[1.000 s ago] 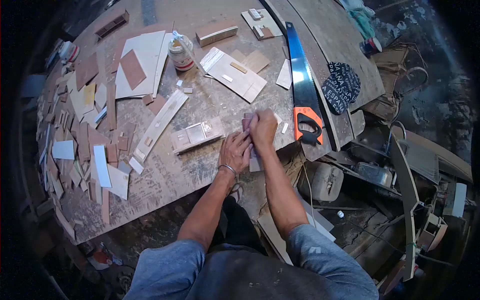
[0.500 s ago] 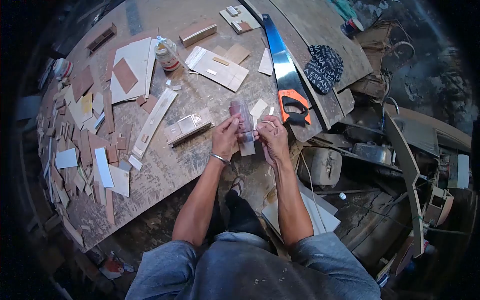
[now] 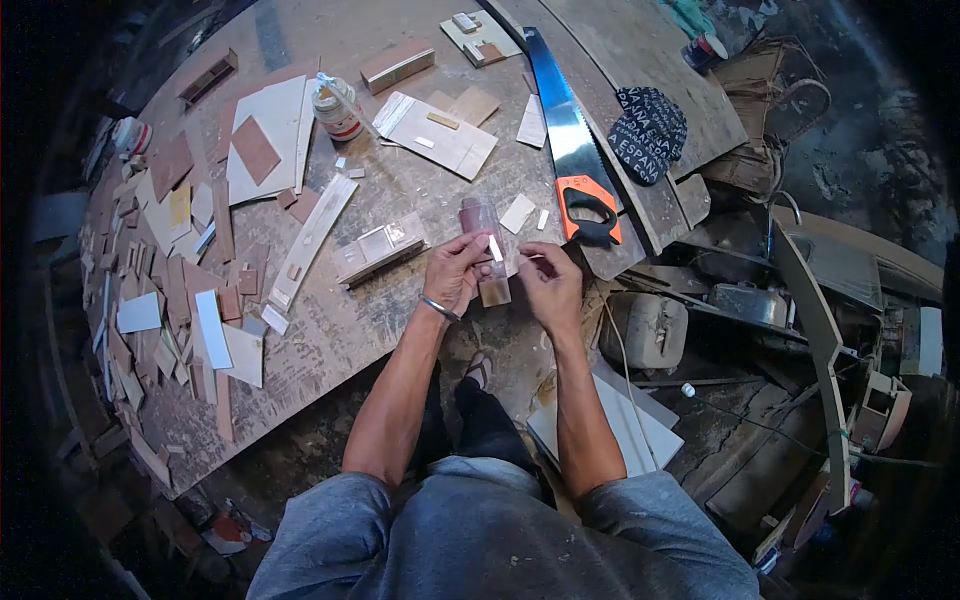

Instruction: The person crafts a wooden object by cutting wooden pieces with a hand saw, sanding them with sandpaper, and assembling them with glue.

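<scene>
My left hand (image 3: 458, 270), with a metal bangle at the wrist, grips a small, see-through, plastic-looking piece (image 3: 484, 218) between thumb and fingers. A narrow bright strip or glint shows on that piece near my thumb. Just right of it, my right hand (image 3: 551, 287) has thumb and fingertips pinched together; what they hold, if anything, is too small to make out. Beyond the hands lie a pale rectangular chip (image 3: 517, 213) and a smaller white chip (image 3: 542, 219). A small box-like wooden assembly (image 3: 382, 248) sits to the left.
An orange-handled handsaw (image 3: 574, 130) lies on the worktable (image 3: 330, 330), beside a printed cap (image 3: 648, 135). A jar (image 3: 337, 108) stands farther back. Several wood offcuts (image 3: 215, 330) cover the left side. A plastic jug (image 3: 655, 333) is below the table at right.
My right hand has drawn slightly right, away from the see-through piece. The bright strip now shows on the piece near my left thumb. My left hand keeps its grip.
</scene>
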A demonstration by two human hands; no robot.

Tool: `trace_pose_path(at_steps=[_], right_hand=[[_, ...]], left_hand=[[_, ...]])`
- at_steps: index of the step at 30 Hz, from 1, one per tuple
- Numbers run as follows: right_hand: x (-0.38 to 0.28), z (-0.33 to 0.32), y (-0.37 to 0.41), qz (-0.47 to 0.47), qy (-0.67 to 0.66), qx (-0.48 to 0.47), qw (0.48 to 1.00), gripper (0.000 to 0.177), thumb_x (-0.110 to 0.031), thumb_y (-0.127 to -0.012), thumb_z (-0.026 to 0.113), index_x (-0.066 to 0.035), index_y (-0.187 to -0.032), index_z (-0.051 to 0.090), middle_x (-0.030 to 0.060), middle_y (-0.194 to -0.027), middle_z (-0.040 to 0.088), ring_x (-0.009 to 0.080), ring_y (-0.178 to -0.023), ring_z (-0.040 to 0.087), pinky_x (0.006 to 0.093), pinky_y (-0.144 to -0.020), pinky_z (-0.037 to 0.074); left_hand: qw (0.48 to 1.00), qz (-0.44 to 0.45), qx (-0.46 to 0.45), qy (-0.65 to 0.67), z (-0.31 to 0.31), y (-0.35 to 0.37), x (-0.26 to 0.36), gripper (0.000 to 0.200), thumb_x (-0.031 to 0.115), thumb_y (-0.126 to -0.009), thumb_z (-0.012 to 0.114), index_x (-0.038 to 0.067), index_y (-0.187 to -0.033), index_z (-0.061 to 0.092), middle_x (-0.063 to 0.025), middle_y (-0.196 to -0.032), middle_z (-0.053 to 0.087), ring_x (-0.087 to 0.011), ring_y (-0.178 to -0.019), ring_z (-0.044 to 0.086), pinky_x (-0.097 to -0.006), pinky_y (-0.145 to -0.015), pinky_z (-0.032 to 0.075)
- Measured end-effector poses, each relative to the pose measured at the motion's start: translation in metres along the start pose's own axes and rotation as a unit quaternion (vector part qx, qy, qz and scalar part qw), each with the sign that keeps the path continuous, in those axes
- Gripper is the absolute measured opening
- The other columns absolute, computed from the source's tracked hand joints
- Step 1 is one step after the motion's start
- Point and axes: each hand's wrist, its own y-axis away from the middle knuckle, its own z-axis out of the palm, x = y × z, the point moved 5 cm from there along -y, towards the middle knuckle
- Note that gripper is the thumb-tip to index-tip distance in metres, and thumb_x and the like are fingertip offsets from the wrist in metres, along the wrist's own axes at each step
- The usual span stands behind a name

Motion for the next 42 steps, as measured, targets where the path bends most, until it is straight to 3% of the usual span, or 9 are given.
trace_pose_path(at_steps=[4,8,11,15,16,29,33,37,42], right_hand=[[-0.029,0.024,0.0,-0.144,0.141,-0.006,0.979,0.019,-0.01,-0.085,0.076,0.0,-0.101,0.071,0.0221,-0.093,0.068,0.0384,-0.081,0.067,0.0429,-0.071,0.054],[0.008,0.041,-0.013,-0.146,0.219,0.031,0.964,0.017,-0.009,-0.086,0.074,0.001,-0.1,0.071,0.0207,-0.091,0.069,0.0337,-0.076,0.068,0.0415,-0.066,0.053],[0.033,0.05,-0.021,-0.092,0.222,0.056,0.969,0.015,-0.009,-0.089,0.068,0.002,-0.099,0.069,0.025,-0.092,0.065,0.0424,-0.081,0.066,0.0481,-0.069,0.052],[0.055,0.068,-0.029,-0.105,0.274,0.063,0.954,0.013,-0.008,-0.088,0.065,0.002,-0.095,0.069,0.0238,-0.089,0.062,0.0439,-0.079,0.066,0.0494,-0.068,0.052],[0.062,0.076,-0.032,-0.107,0.291,0.048,0.949,0.013,-0.008,-0.088,0.064,0.002,-0.094,0.069,0.0234,-0.089,0.061,0.0442,-0.079,0.066,0.0497,-0.068,0.052],[0.07,0.073,-0.003,-0.094,0.269,0.036,0.958,0.007,-0.003,-0.082,0.064,0.003,-0.085,0.067,0.0235,-0.079,0.057,0.0448,-0.072,0.059,0.051,-0.064,0.047],[0.063,0.094,-0.068,-0.147,0.309,0.028,0.939,0.012,0.0,-0.08,0.066,0.002,-0.091,0.072,0.0235,-0.079,0.06,0.0417,-0.073,0.063,0.0486,-0.066,0.05],[0.063,0.075,-0.012,-0.102,0.25,0.034,0.962,0.009,-0.005,-0.083,0.067,0.003,-0.087,0.066,0.024,-0.085,0.06,0.0455,-0.075,0.062,0.0508,-0.065,0.05],[0.057,0.088,-0.049,-0.127,0.323,0.013,0.938,0.01,-0.004,-0.081,0.068,0.003,-0.088,0.067,0.0231,-0.087,0.061,0.0445,-0.075,0.063,0.0513,-0.065,0.051]], left_hand=[[0.996,0.021,0.033,-0.078,-0.002,-0.008,-0.005,0.023,0.013,-0.094,0.076,-0.002,-0.112,0.074,-0.0065,-0.09,0.075,-0.0115,-0.067,0.068,-0.0252,-0.061,0.056],[0.956,0.05,0.101,-0.269,-0.005,-0.017,0.001,0.018,0.01,-0.094,0.073,-0.001,-0.107,0.077,-0.0089,-0.09,0.076,-0.0182,-0.067,0.069,-0.0299,-0.064,0.056],[0.764,0.331,0.12,-0.541,-0.001,-0.012,0.019,0.016,0.007,-0.092,0.067,-0.001,-0.101,0.077,-0.0123,-0.09,0.076,-0.0309,-0.075,0.07,-0.0394,-0.077,0.057],[0.626,0.368,0.056,-0.685,-0.008,-0.003,0.007,0.026,0.004,-0.088,0.065,0.004,-0.113,0.073,-0.0186,-0.128,0.067,-0.0419,-0.11,0.06,-0.0479,-0.095,0.051],[0.602,0.304,0.026,-0.738,-0.02,-0.012,-0.004,0.035,0.003,-0.086,0.065,0.006,-0.121,0.068,-0.0175,-0.142,0.057,-0.0438,-0.117,0.055,-0.0496,-0.1,0.049],[0.635,0.363,0.004,-0.682,-0.048,-0.017,-0.019,0.051,-0.001,-0.076,0.065,0.003,-0.127,0.067,-0.0122,-0.147,0.057,-0.0413,-0.117,0.055,-0.0473,-0.102,0.049],[0.614,0.34,0.012,-0.713,-0.039,-0.012,-0.01,0.039,0.001,-0.079,0.067,0.002,-0.118,0.07,-0.0061,-0.148,0.057,-0.035,-0.118,0.055,-0.0441,-0.097,0.052],[0.601,0.37,0.031,-0.707,-0.036,-0.011,-0.009,0.038,0.0,-0.078,0.066,0.002,-0.115,0.071,-0.0052,-0.146,0.058,-0.0334,-0.119,0.055,-0.0436,-0.096,0.052],[0.618,0.334,0.018,-0.712,-0.047,-0.007,-0.019,0.034,0.003,-0.081,0.066,0.005,-0.114,0.072,-0.0049,-0.147,0.058,-0.033,-0.12,0.055,-0.0434,-0.097,0.052]])
